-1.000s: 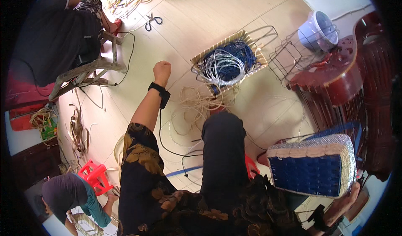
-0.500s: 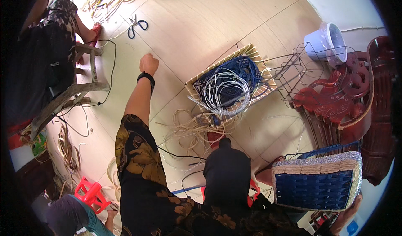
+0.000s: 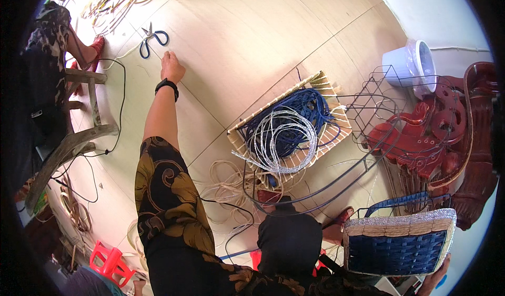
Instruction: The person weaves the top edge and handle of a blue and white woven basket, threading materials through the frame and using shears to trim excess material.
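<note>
My left hand [image 3: 171, 66] stretches toward eleven o'clock, fingers loosely curled and empty, just short of the blue-handled scissors [image 3: 152, 38] lying untouched on the pale tiled floor [image 3: 252, 38]. I can't see my right hand. At three o'clock a flat woven tray [image 3: 329, 134] holds coils of blue and silver cord [image 3: 286, 130], unused. At five o'clock a blue-and-silver woven basket [image 3: 400, 243] looks finished; bare wire frames [image 3: 379, 93] sit at two o'clock, unwoven.

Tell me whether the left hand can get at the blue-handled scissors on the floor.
Probably yes: the left hand is stretched out just short of the scissors, with only bare floor between them.
</note>
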`<state>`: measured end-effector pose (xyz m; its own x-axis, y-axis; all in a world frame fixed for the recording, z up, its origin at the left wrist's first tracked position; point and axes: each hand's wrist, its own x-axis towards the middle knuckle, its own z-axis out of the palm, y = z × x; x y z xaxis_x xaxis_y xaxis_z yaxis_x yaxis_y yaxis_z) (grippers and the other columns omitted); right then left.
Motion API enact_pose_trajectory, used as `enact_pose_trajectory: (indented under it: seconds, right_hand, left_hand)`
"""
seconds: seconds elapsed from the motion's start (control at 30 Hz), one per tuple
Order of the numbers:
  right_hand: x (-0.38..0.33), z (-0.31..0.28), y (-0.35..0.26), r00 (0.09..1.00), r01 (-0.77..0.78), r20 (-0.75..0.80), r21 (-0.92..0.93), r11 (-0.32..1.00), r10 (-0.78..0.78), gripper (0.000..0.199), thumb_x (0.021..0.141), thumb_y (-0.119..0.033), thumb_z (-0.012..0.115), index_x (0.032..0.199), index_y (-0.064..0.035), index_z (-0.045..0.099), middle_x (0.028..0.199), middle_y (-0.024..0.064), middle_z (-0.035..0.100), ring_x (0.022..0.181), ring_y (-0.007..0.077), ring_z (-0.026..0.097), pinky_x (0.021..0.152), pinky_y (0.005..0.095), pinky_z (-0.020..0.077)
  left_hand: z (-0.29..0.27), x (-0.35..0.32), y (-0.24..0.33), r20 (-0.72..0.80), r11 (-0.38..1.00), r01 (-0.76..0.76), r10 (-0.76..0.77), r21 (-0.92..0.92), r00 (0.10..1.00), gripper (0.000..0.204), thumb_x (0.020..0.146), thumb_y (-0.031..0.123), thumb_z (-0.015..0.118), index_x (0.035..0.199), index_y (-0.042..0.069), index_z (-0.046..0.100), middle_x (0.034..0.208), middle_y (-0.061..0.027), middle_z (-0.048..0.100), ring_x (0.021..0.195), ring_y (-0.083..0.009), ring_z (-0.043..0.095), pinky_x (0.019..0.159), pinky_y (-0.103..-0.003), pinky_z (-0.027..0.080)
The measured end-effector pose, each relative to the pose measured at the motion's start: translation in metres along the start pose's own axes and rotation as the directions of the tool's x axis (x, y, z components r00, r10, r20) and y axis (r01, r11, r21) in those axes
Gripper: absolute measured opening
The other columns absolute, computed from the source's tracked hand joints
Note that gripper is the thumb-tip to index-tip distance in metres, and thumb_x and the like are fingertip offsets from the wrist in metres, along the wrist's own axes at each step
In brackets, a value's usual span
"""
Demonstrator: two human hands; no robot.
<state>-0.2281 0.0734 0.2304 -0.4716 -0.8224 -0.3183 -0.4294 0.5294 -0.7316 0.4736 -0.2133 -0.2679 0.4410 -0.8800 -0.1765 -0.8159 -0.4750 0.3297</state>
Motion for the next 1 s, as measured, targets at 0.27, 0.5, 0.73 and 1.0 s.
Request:
enact_pose_trajectory:
  seconds: [0.27, 0.5, 0.73, 1.0]
  right_hand:
    - [-0.006, -0.015, 0.013, 0.977, 0.203, 0.036, -0.441, 0.875, -0.208, 0.022, 0.09, -0.017, 0.043, 0.105, -0.0032, 0.05, 0.097, 0.0029, 0.051, 0.092, 0.013, 0.047, 0.083, 0.0265, 0.0371]
    - [-0.014, -0.027, 0.019, 0.98, 0.155, -0.056, -0.399, 0.903, -0.193, 0.03, 0.087, -0.023, 0.048, 0.108, -0.0021, 0.05, 0.1, 0.0046, 0.052, 0.093, 0.0151, 0.048, 0.083, 0.0283, 0.0382]
    - [-0.014, 0.007, 0.028, 0.928, 0.272, -0.038, -0.613, 0.741, -0.372, 0.031, 0.085, -0.022, 0.05, 0.109, -0.0023, 0.05, 0.1, 0.0057, 0.052, 0.092, 0.0155, 0.05, 0.082, 0.0272, 0.0397]
    - [-0.014, -0.027, 0.048, 0.969, 0.07, -0.236, -0.039, 0.997, -0.077, 0.036, 0.085, -0.022, 0.052, 0.113, -0.0005, 0.046, 0.105, 0.0063, 0.051, 0.095, 0.0202, 0.05, 0.085, 0.0306, 0.039]
  left_hand:
    - [-0.012, 0.022, 0.008, 0.119, 0.997, 0.077, -0.074, -0.019, 0.99, 0.065, 0.077, 0.005, 0.045, 0.136, 0.002, 0.018, 0.141, -0.0183, 0.018, 0.119, -0.044, 0.033, 0.099, -0.042, 0.033]
    - [0.009, 0.055, -0.014, 0.093, 0.994, 0.033, -0.043, 0.107, 0.995, 0.078, 0.073, 0.003, 0.046, 0.14, 0.016, 0.008, 0.143, -0.017, 0.014, 0.118, -0.0476, 0.032, 0.1, -0.045, 0.03]
    - [0.026, 0.098, -0.063, 0.077, 0.945, -0.049, 0.025, 0.324, 0.997, 0.079, 0.073, 0.004, 0.044, 0.14, 0.024, 0.008, 0.142, -0.015, 0.019, 0.125, -0.0336, 0.03, 0.1, -0.046, 0.023]
    - [0.016, 0.016, -0.01, -0.053, 0.977, -0.003, 0.015, 0.212, 0.998, 0.055, 0.073, 0.008, 0.051, 0.12, 0.023, 0.028, 0.118, -0.0075, 0.039, 0.104, -0.0372, 0.041, 0.082, -0.051, 0.038]
